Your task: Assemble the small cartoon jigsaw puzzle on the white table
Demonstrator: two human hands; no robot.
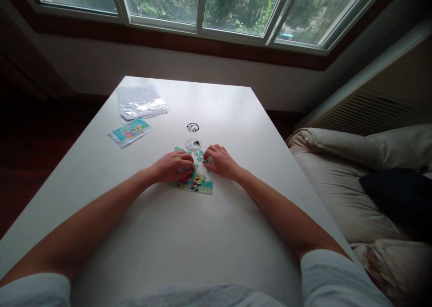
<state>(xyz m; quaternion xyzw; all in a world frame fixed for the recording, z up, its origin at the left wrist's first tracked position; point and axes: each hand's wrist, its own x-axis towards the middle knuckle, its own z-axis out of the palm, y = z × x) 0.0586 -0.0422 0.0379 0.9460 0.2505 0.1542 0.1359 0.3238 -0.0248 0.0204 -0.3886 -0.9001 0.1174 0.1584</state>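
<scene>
A partly joined jigsaw puzzle (199,184) with yellow and pink cartoon figures lies on the white table. My left hand (173,165) rests over its upper left part, fingers curled; whatever sits under them is hidden. To the right, my right hand (221,162) is bent inward, with a small green puzzle piece at its thumb and fingertips. Loose teal puzzle pieces (200,158) are scattered between the hands, and a few more lie just beyond my left fingers.
The white table (232,230) has two round inset discs, the nearer disc (193,144) just past the pieces. A picture card (131,132) and a clear plastic sleeve with paper (141,101) lie at the far left. A beige sofa (337,176) stands right; a window (199,10) is ahead.
</scene>
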